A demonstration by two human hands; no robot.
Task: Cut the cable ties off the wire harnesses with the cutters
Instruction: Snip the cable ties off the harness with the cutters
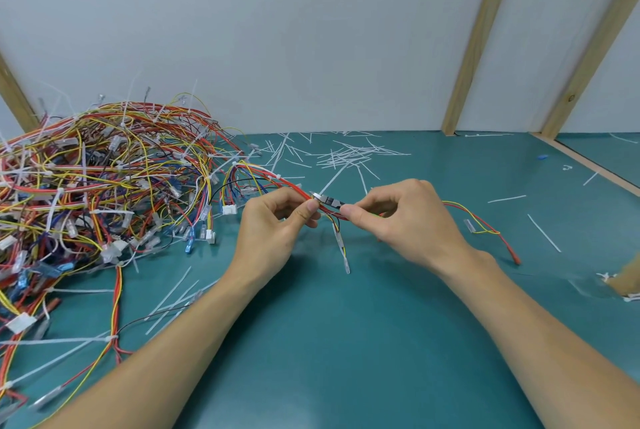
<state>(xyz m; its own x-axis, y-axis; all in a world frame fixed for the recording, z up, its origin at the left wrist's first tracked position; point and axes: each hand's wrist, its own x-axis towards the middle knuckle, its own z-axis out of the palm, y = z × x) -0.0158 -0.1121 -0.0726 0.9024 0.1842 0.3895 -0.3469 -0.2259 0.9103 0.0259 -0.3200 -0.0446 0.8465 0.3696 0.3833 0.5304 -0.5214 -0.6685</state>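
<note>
**Cutters at the harness, between two hands**

The left hand (277, 220) pinches a red-and-yellow wire harness (277, 179) between thumb and curled fingers. The right hand (398, 217) grips the cutters (327, 200), whose metal head shows between the two thumbs; their long axis runs roughly level, tip pointing toward the left hand, against the wires. The harness arcs away left of the left hand and trails out past the right wrist, lying on the table. A large tangle of harnesses (97, 179) sits well left of the left hand. Beyond both hands, cut white cable ties (349, 154) litter the teal tabletop (346, 342). Behind stands a pale wall (311, 30) with wooden battens (474, 40).
</note>
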